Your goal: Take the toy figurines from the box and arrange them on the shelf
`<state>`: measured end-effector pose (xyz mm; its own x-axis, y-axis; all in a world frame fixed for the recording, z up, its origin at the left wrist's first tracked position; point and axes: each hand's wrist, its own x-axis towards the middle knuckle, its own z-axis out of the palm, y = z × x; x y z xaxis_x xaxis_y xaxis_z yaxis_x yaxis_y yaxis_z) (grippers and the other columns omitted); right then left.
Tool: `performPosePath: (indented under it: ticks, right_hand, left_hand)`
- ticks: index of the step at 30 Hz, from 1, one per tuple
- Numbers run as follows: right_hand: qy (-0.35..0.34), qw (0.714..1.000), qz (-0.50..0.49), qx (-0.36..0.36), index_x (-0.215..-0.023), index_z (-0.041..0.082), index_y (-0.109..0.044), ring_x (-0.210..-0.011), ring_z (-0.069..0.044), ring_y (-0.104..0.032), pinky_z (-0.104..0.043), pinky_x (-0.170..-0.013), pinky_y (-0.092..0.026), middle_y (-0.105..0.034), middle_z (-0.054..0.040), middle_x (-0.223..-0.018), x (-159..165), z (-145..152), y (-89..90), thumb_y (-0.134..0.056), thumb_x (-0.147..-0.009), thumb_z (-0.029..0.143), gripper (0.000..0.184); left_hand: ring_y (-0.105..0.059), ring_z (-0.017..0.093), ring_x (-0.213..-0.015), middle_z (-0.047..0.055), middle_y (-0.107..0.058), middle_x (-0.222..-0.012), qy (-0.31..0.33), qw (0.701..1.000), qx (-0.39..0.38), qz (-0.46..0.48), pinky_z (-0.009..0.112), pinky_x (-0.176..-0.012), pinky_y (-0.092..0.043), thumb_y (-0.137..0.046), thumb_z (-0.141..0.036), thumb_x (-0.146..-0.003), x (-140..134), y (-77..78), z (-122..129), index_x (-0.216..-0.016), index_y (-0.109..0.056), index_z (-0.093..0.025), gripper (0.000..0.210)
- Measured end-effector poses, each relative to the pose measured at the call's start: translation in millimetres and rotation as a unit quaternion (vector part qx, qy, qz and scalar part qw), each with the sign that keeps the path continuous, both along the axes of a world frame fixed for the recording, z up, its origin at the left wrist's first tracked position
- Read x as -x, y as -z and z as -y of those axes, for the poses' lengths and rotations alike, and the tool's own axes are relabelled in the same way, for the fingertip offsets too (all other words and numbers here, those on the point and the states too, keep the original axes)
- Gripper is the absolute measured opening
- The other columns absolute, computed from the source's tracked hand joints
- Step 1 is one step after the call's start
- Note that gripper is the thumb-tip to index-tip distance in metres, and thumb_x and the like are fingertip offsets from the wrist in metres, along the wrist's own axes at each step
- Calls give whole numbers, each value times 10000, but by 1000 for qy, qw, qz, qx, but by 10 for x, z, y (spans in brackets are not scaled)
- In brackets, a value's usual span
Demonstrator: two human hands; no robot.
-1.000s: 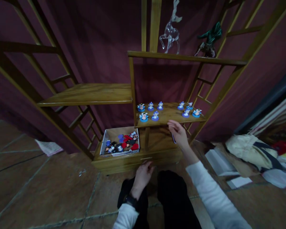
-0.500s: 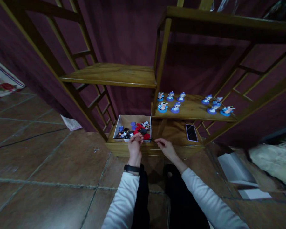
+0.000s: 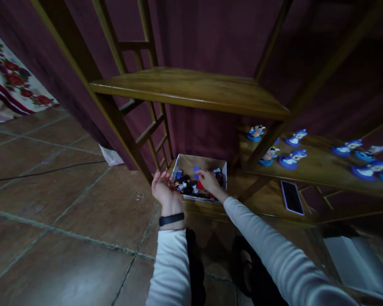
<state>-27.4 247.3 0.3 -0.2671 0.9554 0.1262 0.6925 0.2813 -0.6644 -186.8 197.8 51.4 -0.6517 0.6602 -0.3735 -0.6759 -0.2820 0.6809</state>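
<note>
A white cardboard box [image 3: 202,160] sits on the low shelf, holding a jumble of small figurines [image 3: 187,185] in black, white and red, along with flat purple pieces [image 3: 196,169]. My right hand [image 3: 210,182] reaches into it, fingers drawn together beside the purple pieces. Whether something is pinched there is hidden. Just outside the box's left front corner, my left hand [image 3: 163,188] is turned palm up with its fingers apart. It wears a black wristband [image 3: 171,219], and I see nothing held in it.
Several figurines on round blue or purple bases, such as a white-and-purple one [image 3: 292,159], stand on the right shelf [image 3: 319,163]. Below them lies a phone [image 3: 292,197]. A wooden shelf board [image 3: 185,87] overhangs the box. A black cable [image 3: 47,171] crosses the floor at left.
My right hand has gone from the box's front right corner into the box. My left hand has moved left and opened from a pinch. The view has shifted closer and to the left.
</note>
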Motion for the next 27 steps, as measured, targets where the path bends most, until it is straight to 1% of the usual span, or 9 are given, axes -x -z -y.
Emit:
performPosePath:
  ticks: [3, 7, 12, 17, 20, 23, 24, 25, 27]
  right_hand:
    - [-57, 997, 51, -1, -1047, 234, -606, -1058, -178, -561, -277, -922, -397, -628, -45, -1133, 378, -241, 34, -455, -805, 106, 313]
    - [-102, 988, 110, 38, -1081, 187, -577, -1122, -208, -505, -308, -949, -362, -595, -88, -1158, 781, -403, 137, -522, -780, 135, 310]
    - [-55, 994, 29, 95, -1029, 166, -575, -1030, -231, -541, -324, -896, -386, -555, -99, -1149, 959, -440, 288, -611, -712, 137, 320]
    - [0, 992, -73, 103, -1045, 178, -558, -1045, -195, -516, -307, -922, -374, -548, -47, -1113, 848, -482, 246, -642, -691, 166, 364]
    - [46, 975, -171, 137, -1019, 175, -545, -918, -157, -579, -300, -827, -461, -602, -38, -988, 600, -507, 164, -444, -842, 299, 238]
    - [51, 941, -273, 192, -961, 186, -541, -751, -129, -626, -288, -693, -523, -627, -25, -840, 274, -522, 94, -236, -898, 376, 365]
    - [61, 906, -353, 224, -923, 188, -548, -737, -130, -627, -292, -688, -527, -629, -25, -820, 182, -531, 75, -278, -887, 404, 348]
    - [78, 887, -385, 241, -887, 192, -552, -716, -129, -624, -292, -679, -529, -628, -24, -794, 109, -544, 57, -320, -875, 407, 316]
    - [104, 904, -338, 238, -853, 198, -564, -693, -134, -610, -293, -670, -526, -629, -26, -779, 39, -582, 22, -409, -848, 343, 212]
  left_hand:
    - [-530, 36, -579, 0, -534, -795, -3, 1000, -23, 10, 135, -517, -405, -461, -52, -750, 117, -141, 3, -959, -468, -161, 236]
    - [-524, 28, -549, -15, -534, -735, -12, 999, -21, 31, 117, -496, -394, -466, -25, -725, 228, -224, -12, -883, -493, -157, 208]
    - [-536, 30, -567, -1, -545, -745, -15, 998, -15, 64, 116, -503, -400, -445, 2, -711, 246, -261, -21, -830, -504, -136, 192]
    - [-535, 26, -556, -9, -547, -742, 10, 998, -13, 54, 121, -515, -405, -474, -15, -708, 224, -251, -38, -842, -507, -148, 192]
    - [-536, 26, -554, -2, -554, -751, 9, 998, -3, 65, 122, -510, -403, -469, -16, -713, 229, -243, -47, -850, -512, -146, 194]
    - [-542, 28, -563, 4, -564, -761, 9, 997, -1, 71, 124, -514, -409, -465, -9, -705, 226, -241, -47, -855, -519, -143, 208]
    - [-545, 29, -565, 5, -566, -764, 10, 997, -1, 71, 125, -517, -412, -463, -7, -703, 219, -239, -46, -856, -522, -143, 212]
    - [-548, 29, -568, 6, -568, -766, 12, 997, -2, 72, 126, -520, -415, -460, -6, -703, 209, -238, -45, -859, -524, -144, 218]
    - [-551, 28, -569, 5, -570, -767, 17, 997, -3, 75, 125, -525, -418, -457, -1, -702, 181, -235, -42, -864, -529, -145, 228]
